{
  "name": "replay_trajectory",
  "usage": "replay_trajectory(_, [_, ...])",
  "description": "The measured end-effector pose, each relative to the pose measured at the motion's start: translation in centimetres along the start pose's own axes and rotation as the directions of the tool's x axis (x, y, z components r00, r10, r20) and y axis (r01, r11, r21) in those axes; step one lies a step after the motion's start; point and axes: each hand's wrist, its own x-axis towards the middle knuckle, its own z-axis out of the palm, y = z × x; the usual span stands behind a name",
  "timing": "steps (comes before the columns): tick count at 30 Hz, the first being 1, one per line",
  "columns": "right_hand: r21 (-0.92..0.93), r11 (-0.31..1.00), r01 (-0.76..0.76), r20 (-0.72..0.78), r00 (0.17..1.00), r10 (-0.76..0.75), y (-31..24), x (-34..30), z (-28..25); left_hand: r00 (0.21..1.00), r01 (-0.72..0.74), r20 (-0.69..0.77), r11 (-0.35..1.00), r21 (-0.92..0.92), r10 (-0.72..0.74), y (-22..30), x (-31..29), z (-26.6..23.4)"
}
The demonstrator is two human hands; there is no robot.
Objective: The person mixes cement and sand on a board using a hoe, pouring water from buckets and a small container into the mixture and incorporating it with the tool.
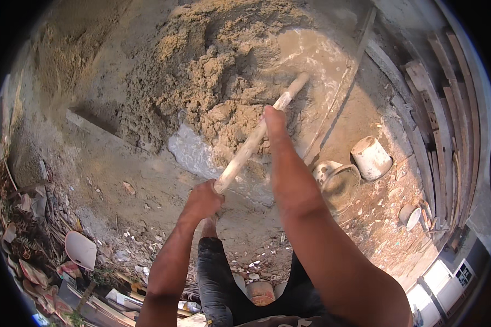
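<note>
A long pale wooden handle (244,154) runs slantwise from lower left to upper right in front of me. My left hand (203,199) is wrapped round its near end. Farther up, my right hand (274,121) grips the same shaft. The handle's far end reaches wet ground beside a heap of damp, lumpy sand mix (202,82); whatever tool head it has is hidden, so I cannot tell its kind. Grey watery slurry (191,148) pools at the heap's near side, and more wet mix (316,54) spreads at its far right.
Right of the heap lies a long wooden board (341,90). Near it are a bucket (338,185), a whitish bucket (372,158) and a small pot (409,216). Planks (442,125) are stacked at far right. A short board (95,124) edges the left; debris (43,261) litters the lower left.
</note>
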Motion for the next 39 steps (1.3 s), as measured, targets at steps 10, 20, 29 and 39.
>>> replay_trajectory(10, [0.207,0.973,-0.106,0.187,0.98,0.067,12.0,-28.4,0.3,0.994,0.08,-0.074,0.995,-0.063,-0.085,-23.6,-19.6,5.9])
replay_trajectory(20, [-0.669,0.726,0.16,0.171,0.983,-0.059,6.7,-6.0,2.3,0.929,0.37,0.264,0.685,-0.628,-0.26,-3.7,-9.9,14.8])
replay_trajectory(29, [-0.583,0.682,0.442,0.244,0.896,-0.372,2.4,-4.2,1.1,0.99,0.103,-0.011,0.788,-0.607,-0.137,-4.9,-1.6,20.5])
replay_trajectory(39, [-0.823,0.365,0.436,0.428,0.897,-0.107,-0.2,-6.6,2.7,0.943,0.274,0.276,-0.036,-0.961,-0.186,8.2,-5.7,22.8])
